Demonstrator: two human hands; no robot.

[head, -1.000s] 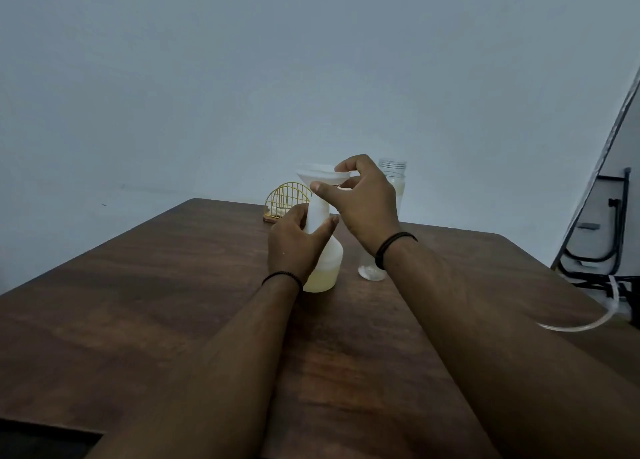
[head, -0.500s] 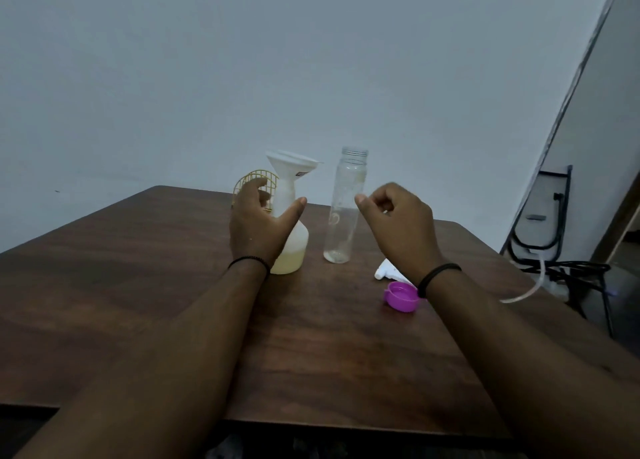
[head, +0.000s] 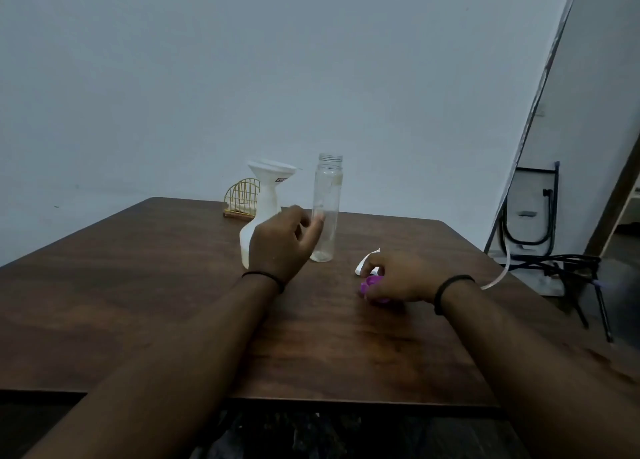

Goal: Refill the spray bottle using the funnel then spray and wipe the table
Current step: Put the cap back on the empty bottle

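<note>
the near edge of the dark brown wooden table (head: pixel 311 354) runs across the bottom, and both arms reach over it. a wide stretch of bare wood lies between the near edge and the hands.

the right hand (head: pixel 398 278) is low on the table top, fingers curled down around a small round purple plastic cap (head: pixel 367 287), gripping it. a white plastic spray head (head: pixel 364 264) lies flat just behind the fingers, and its thin white tube (head: pixel 498 278) hangs off the right edge of the table.

the left hand (head: pixel 280 247) is lifted a little, loose and holding nothing, fingers softly bent. its fingertips are close to a tall clear plastic bottle (head: pixel 327 209) that stands upright with no lid; i cannot tell if they touch it.

just left of that, partly hidden by the left hand, stands the white plastic spray bottle (head: pixel 256 230) with a white funnel (head: pixel 272 171) sitting in its neck.

at the far edge sits a small gold wire napkin holder (head: pixel 240 198). the left side of the table has lots of open wood.
</note>
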